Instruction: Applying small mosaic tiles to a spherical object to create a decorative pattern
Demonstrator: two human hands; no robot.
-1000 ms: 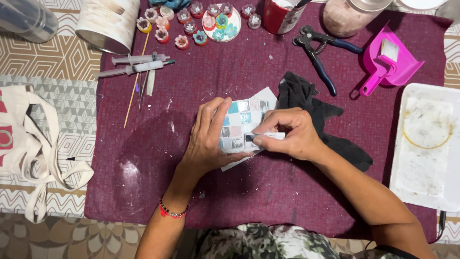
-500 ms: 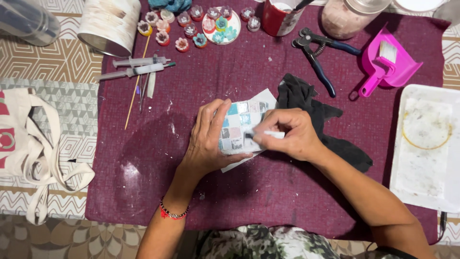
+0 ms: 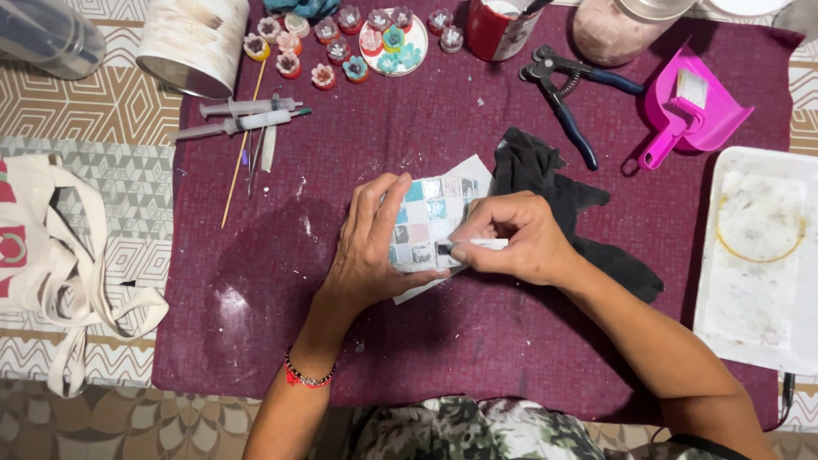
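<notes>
Left hand (image 3: 368, 247): I press fingers flat on the mosaic tile square (image 3: 426, 223) — steadying it.
Right hand (image 3: 520, 238): at 3 o'clock, pinching a small white tool (image 3: 481, 244) — tip at the grid's edge.

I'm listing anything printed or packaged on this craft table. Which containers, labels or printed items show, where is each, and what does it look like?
Red mug: top centre, round, with a pale printed patch.
Cloth tote bag: left edge, cream with a red and green print.
Large can: top left, lying on its side, white mottled wrap.
Clear jar: top right of centre, holding pinkish contents.
Clear plastic container: top left corner, on its side.
No screens or signs in view.
</notes>
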